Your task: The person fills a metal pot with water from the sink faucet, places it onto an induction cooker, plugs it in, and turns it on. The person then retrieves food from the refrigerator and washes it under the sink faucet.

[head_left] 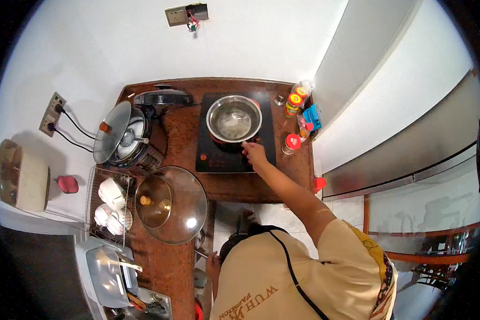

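A steel pot (pixel 234 118) with cloudy, whitish liquid in it sits on a black induction cooktop (pixel 208 152). My right hand (pixel 254 153) is at the pot's near right side, its fingers curled closed. Whatever lies inside those fingers is hidden; I cannot tell whether it is part of the pot. Low by my body, next to the counter's edge, my left hand (pixel 213 265) shows only in part. A thin metal piece is near it, but its fingers are too hidden to read.
A cooker (pixel 149 154) with a tilted glass lid and ladle stands left. A large glass lid (pixel 178 224) lies on the counter near a wire rack (pixel 94 213) of white bowls. Several jars, including a red-capped one (pixel 292 143), line the right edge.
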{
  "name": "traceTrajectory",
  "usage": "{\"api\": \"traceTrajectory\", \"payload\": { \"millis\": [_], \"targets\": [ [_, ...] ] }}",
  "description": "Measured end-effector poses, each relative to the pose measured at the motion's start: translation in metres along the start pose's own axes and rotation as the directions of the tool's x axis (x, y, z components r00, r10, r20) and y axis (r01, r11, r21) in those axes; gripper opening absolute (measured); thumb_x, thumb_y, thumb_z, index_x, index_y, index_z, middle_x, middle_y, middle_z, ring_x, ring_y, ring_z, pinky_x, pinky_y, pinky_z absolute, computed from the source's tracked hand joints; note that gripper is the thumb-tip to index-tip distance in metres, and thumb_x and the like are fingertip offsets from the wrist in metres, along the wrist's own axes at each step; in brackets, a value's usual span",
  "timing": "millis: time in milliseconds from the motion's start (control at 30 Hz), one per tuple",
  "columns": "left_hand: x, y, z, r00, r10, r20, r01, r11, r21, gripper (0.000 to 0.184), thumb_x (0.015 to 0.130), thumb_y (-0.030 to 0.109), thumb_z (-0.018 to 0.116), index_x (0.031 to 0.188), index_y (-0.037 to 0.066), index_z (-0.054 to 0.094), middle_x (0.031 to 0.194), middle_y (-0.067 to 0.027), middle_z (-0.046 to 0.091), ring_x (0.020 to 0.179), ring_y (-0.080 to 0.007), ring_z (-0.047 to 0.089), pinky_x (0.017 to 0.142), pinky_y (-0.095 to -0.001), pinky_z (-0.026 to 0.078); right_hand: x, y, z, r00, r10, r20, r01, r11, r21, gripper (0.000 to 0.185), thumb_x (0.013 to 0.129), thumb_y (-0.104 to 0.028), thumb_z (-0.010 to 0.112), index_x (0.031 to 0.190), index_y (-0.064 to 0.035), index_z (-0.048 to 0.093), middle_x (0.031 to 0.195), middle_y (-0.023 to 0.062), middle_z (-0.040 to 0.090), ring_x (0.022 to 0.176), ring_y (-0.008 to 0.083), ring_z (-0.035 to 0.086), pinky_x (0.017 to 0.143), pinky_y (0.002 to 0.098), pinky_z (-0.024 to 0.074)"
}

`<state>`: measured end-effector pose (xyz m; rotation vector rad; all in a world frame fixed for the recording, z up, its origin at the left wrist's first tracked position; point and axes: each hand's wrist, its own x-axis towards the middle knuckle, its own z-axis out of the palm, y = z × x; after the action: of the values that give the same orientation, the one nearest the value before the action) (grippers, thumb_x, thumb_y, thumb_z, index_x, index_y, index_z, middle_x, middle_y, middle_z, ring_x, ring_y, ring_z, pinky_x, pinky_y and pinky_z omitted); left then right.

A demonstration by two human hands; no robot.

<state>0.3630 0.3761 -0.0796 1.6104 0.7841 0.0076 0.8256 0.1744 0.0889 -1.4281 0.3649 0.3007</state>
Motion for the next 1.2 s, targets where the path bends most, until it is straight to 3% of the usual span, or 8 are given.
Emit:
{"api": "traceTrajectory", "payload": {
  "millis": [67, 133, 167, 267, 567, 633, 700, 1200],
  "targets": [
    [-0.002, 0.008, 0.003, 0.999, -0.041, 0.023, 0.04, 0.998, 0.042, 0.021, 0.09, 0.01, 0.048, 0.106, 0.003, 0.059, 0.093, -0.0115, 0.062, 0.077, -0.0188, 0.061, 0.069, -0.0312, 0.048, -0.001, 0.027, -0.011, 0.956, -0.293, -0.032, 0.273, 0.923, -0.27, 0.015, 0.083, -0.017, 0.057, 0.088, -0.005, 0.064, 0.068, 0.0025, 0.052, 0.052, 0.0148, 0.044, 0.049, 0.0278, 0.0396],
    [-0.016, 0.052, 0.01, 0.929, 0.37, -0.004, -0.359, 0.904, 0.233, 0.023, 0.089, 0.013, 0.047, 0.106, 0.003, 0.059, 0.088, -0.0132, 0.063, 0.075, -0.0223, 0.061, 0.07, -0.0336, 0.047, -0.024, 0.036, -0.029, 0.861, -0.508, 0.003, 0.431, 0.726, -0.536, 0.013, 0.08, -0.014, 0.058, 0.089, -0.0066, 0.065, 0.073, 0.0052, 0.053, 0.059, 0.0195, 0.047, 0.056, 0.0306, 0.0418],
    [-0.009, 0.035, 0.011, 0.966, 0.258, -0.028, -0.239, 0.926, 0.291, 0.024, 0.088, 0.014, 0.047, 0.104, 0.002, 0.06, 0.081, -0.014, 0.063, 0.075, -0.0249, 0.061, 0.071, -0.035, 0.046, -0.038, 0.039, -0.038, 0.725, -0.681, 0.107, 0.517, 0.434, -0.737, 0.015, 0.078, -0.01, 0.058, 0.09, -0.0082, 0.066, 0.078, 0.0079, 0.053, 0.067, 0.0243, 0.049, 0.063, 0.0334, 0.044],
    [-0.015, 0.049, 0.012, 0.967, 0.254, 0.013, -0.247, 0.928, 0.279, 0.021, 0.087, 0.011, 0.047, 0.102, 0.002, 0.061, 0.077, -0.0128, 0.063, 0.073, -0.0236, 0.061, 0.069, -0.0343, 0.047, -0.083, 0.031, -0.057, 0.683, -0.706, 0.187, 0.501, 0.267, -0.824, 0.026, 0.071, -0.004, 0.058, 0.093, -0.0134, 0.068, 0.087, 0.0107, 0.051, 0.081, 0.0302, 0.048, 0.071, 0.0366, 0.0431],
    [-0.012, 0.054, 0.018, 0.952, 0.305, 0.03, -0.306, 0.937, 0.17, 0.02, 0.085, 0.005, 0.05, 0.103, 0.003, 0.06, 0.081, -0.0121, 0.063, 0.073, -0.0211, 0.062, 0.067, -0.0318, 0.047, -0.085, 0.036, -0.067, 0.63, -0.748, 0.21, 0.378, 0.059, -0.924, 0.04, 0.072, -0.005, 0.053, 0.109, -0.0171, 0.063, 0.093, 0.0094, 0.048, 0.085, 0.029, 0.046, 0.071, 0.0384, 0.0391],
    [-0.009, 0.042, 0.018, 0.918, 0.396, 0.017, -0.373, 0.849, 0.373, 0.021, 0.085, 0.005, 0.05, 0.103, 0.003, 0.06, 0.089, -0.0123, 0.063, 0.076, -0.0208, 0.061, 0.068, -0.0325, 0.047, -0.082, 0.036, -0.064, 0.675, -0.706, 0.215, 0.314, 0.011, -0.949, 0.039, 0.076, -0.009, 0.051, 0.112, -0.0176, 0.061, 0.091, 0.0091, 0.048, 0.086, 0.0277, 0.046, 0.07, 0.0382, 0.0385],
    [0.014, -0.019, 0.007, 0.979, -0.036, 0.2, 0.001, 0.985, 0.172, 0.021, 0.085, 0.006, 0.05, 0.103, 0.003, 0.06, 0.093, -0.0123, 0.061, 0.077, -0.0213, 0.059, 0.069, -0.0331, 0.046, -0.08, 0.036, -0.076, 0.723, -0.663, 0.196, 0.22, -0.048, -0.974, 0.037, 0.08, -0.013, 0.049, 0.115, -0.018, 0.059, 0.089, 0.0088, 0.048, 0.087, 0.0265, 0.046, 0.07, 0.038, 0.0379],
    [-0.029, 0.059, 0.028, 0.971, 0.236, -0.029, -0.227, 0.957, 0.18, 0.019, 0.087, 0.007, 0.052, 0.105, 0.004, 0.058, 0.078, -0.0103, 0.062, 0.073, -0.0197, 0.06, 0.068, -0.0311, 0.048, -0.078, 0.041, -0.059, 0.676, -0.69, 0.257, 0.384, 0.032, -0.923, 0.047, 0.07, -0.001, 0.053, 0.115, -0.0135, 0.058, 0.094, 0.01, 0.047, 0.087, 0.0287, 0.045, 0.07, 0.0385, 0.0372]
  ]
}}
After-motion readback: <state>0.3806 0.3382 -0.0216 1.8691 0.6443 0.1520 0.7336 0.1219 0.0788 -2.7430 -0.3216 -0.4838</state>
